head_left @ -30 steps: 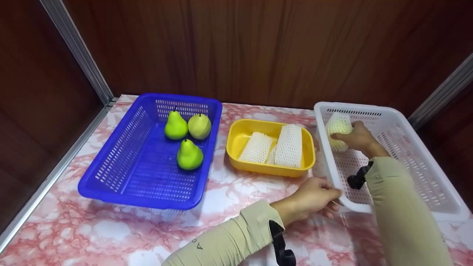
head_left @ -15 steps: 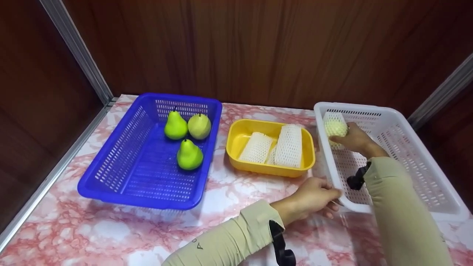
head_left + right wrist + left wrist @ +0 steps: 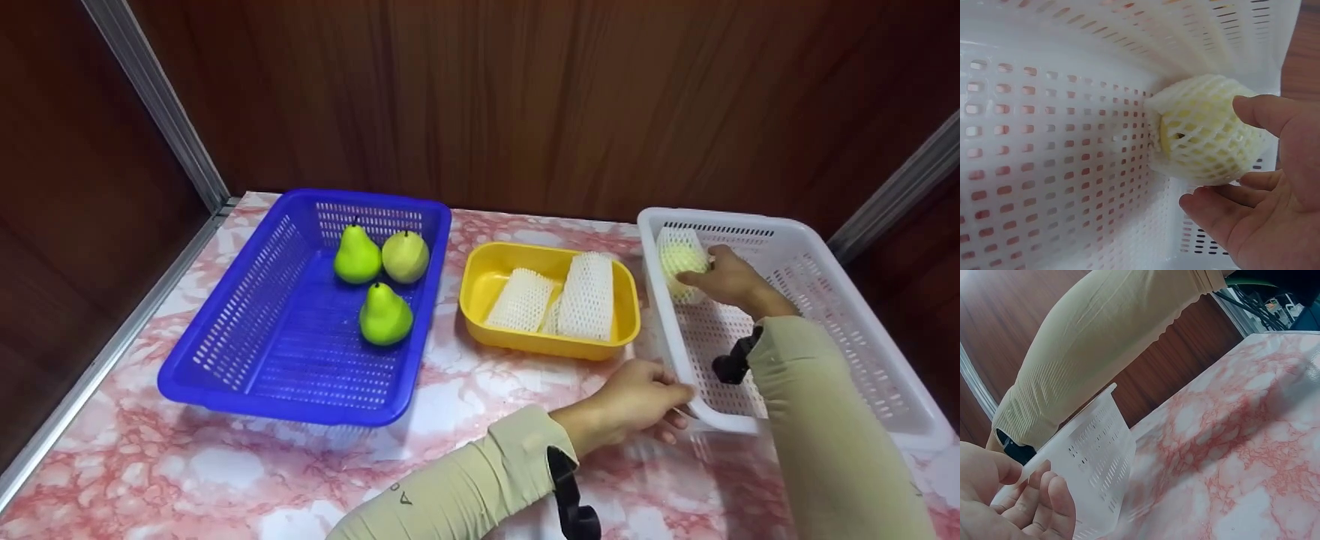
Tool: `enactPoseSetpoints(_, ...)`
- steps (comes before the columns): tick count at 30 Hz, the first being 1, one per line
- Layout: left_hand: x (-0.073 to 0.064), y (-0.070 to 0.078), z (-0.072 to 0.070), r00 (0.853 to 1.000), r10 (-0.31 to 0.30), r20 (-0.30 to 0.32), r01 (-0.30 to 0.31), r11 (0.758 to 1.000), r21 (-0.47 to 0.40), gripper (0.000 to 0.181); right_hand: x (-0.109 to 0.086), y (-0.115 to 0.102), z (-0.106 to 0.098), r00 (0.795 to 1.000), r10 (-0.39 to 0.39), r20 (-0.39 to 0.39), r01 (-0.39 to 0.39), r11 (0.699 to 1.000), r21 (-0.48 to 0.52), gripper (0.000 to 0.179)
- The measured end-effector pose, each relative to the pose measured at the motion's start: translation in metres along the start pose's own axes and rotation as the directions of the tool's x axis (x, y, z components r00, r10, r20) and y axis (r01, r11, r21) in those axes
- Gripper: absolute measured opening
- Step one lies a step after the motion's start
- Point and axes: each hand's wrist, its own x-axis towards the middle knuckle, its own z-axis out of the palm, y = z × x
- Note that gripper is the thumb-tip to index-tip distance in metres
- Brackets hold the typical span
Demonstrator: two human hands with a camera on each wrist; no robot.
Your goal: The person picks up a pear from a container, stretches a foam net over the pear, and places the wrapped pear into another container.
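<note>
A pale yellow-green fruit in a white foam net (image 3: 1204,135) lies in the far left corner of the white basket (image 3: 814,244). Around it, my right hand (image 3: 731,281) has its thumb along one side and its fingers spread beneath in the right wrist view, loosely placed rather than squeezing. At the basket's near left corner, my left hand (image 3: 637,397) pinches the rim between thumb and fingers. In the left wrist view, that thumb (image 3: 1008,469) lies on one side of the rim, with curled fingers (image 3: 1053,506) on the other.
A yellow tub (image 3: 555,345) with several white foam nets (image 3: 587,296) stands mid-table. On the left, a blue basket (image 3: 300,409) holds two green pears (image 3: 385,315) and a paler, rounder fruit (image 3: 406,257). Wooden panels (image 3: 480,105) close off the back and sides.
The netted fruit moved slightly toward the basket's far left corner and tipped over there. My right hand then drew back a little to the right, its grip loosening. My left hand stayed put.
</note>
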Motion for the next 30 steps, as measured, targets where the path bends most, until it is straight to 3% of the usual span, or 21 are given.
enactPoseSetpoints(10, 0.000, 0.001, 0.000, 1.000, 0.004, -0.008, -0.004, 0.999, 0.033, 0.018, -0.003, -0.006, -0.007, 0.999, -0.032, -0.043, 0.030, 0.998, -0.048, 0.080)
enactPoseSetpoints(20, -0.004, 0.008, -0.001, 0.999, -0.006, -0.037, 0.012, 0.988, 0.153, 0.018, -0.009, -0.013, -0.011, 0.995, -0.041, -0.093, 0.031, 0.994, -0.107, 0.076)
enactPoseSetpoints(30, -0.012, 0.013, -0.002, 0.998, 0.004, -0.060, 0.015, 0.953, 0.304, 0.020, -0.015, -0.014, -0.015, 0.991, -0.037, -0.128, 0.023, 0.994, -0.110, 0.068)
